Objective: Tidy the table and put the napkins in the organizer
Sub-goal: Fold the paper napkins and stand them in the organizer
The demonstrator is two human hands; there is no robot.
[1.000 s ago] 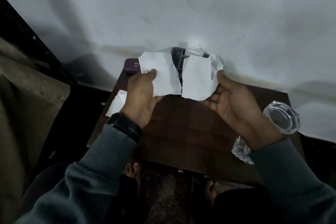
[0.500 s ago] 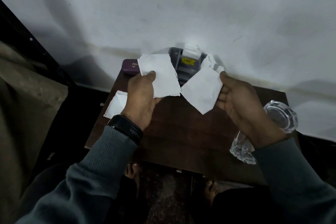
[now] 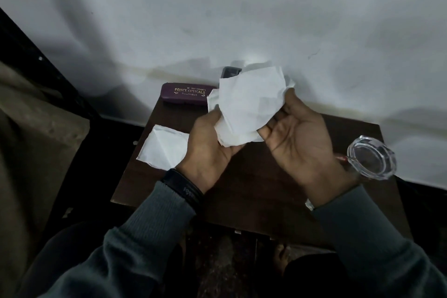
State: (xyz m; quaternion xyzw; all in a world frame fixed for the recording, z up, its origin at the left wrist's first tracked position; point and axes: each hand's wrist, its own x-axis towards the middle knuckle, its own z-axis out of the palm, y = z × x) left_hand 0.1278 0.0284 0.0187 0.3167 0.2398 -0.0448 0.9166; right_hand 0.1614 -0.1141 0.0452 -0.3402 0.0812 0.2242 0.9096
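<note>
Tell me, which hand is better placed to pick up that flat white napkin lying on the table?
Probably left: the left hand is right beside the flat white napkin; the right hand is farther off.

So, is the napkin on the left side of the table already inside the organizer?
No, the napkin lies flat on the table, apart from the organizer.

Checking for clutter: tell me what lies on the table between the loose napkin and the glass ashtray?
In the head view, only bare dark table between napkin and ashtray; both hands hover above it.
</note>
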